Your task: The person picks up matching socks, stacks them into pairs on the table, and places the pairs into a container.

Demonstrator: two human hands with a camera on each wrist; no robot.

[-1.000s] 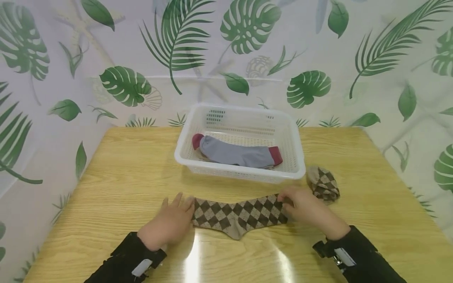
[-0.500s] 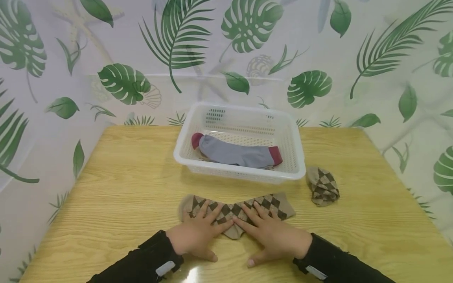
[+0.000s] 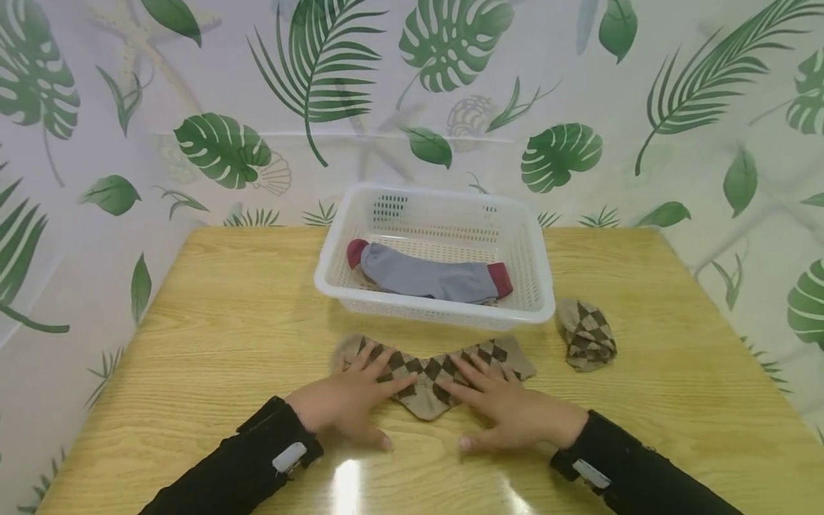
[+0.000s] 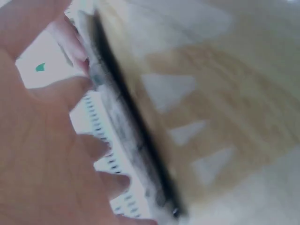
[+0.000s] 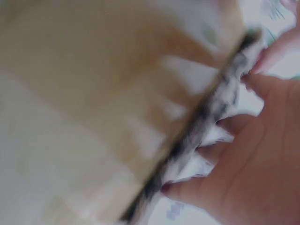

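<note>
A beige and dark brown argyle sock (image 3: 428, 397) lies flat on the wooden table, its heel pointing toward me and its two ends angled away. My left hand (image 3: 354, 400) rests with spread fingers on the sock's left half. On the right half lie the spread fingers of my right hand (image 3: 515, 411). Both thumbs stick out over the table below the sock. In the left wrist view the sock (image 4: 124, 122) shows edge-on and blurred beside the left fingers. The right wrist view shows the right fingertips along the sock's edge (image 5: 197, 126).
A white plastic basket (image 3: 438, 312) stands behind the sock, holding a grey sock (image 3: 428, 277) with maroon ends. Right of the basket lies a bunched argyle sock (image 3: 587, 336). A leaf-patterned covering (image 3: 386, 157) rises behind and beside the wooden table (image 3: 232, 300).
Both hands left the sock's ends and came inward, palms down with fingers spread on it. In the last half second the sock and hands shifted slightly away from me.
</note>
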